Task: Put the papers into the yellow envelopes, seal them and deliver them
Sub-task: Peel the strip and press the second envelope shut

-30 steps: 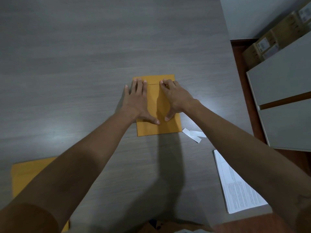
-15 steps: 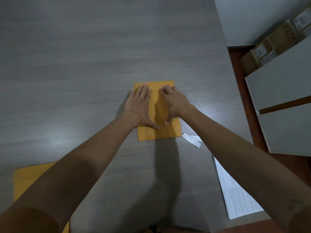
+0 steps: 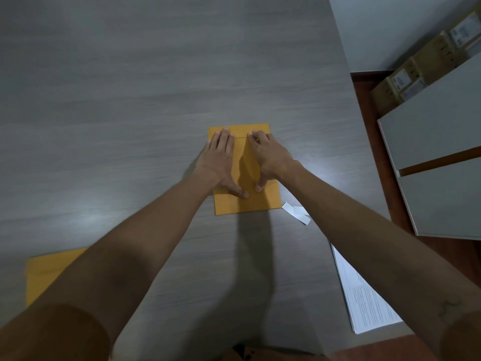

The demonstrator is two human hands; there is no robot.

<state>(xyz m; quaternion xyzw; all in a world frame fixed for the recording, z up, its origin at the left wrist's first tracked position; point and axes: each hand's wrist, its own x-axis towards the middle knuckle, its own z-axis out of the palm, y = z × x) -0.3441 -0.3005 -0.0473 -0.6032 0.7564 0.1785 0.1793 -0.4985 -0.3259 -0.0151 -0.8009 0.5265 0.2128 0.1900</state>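
Note:
A yellow envelope [image 3: 247,201] lies flat in the middle of the grey table [image 3: 130,100], its flap folded down at the far end. My left hand [image 3: 221,162] lies flat on its left half, fingertips on the flap. My right hand [image 3: 268,157] presses on the right half with bent fingers at the flap's edge and the thumb spread toward me. A second yellow envelope [image 3: 49,274] lies at the near left, partly under my left arm. A stack of printed white papers [image 3: 364,306] lies at the near right edge of the table.
Two white peel-off strips [image 3: 296,212] lie just right of the envelope's near corner. Right of the table stand grey cabinets [image 3: 437,152] and cardboard boxes [image 3: 421,66] on a reddish floor. A white wall [image 3: 390,24] is at the far right.
Both hands stay pressed on the envelope with little movement. The camera has tipped slightly, so the envelope sits a bit lower in view.

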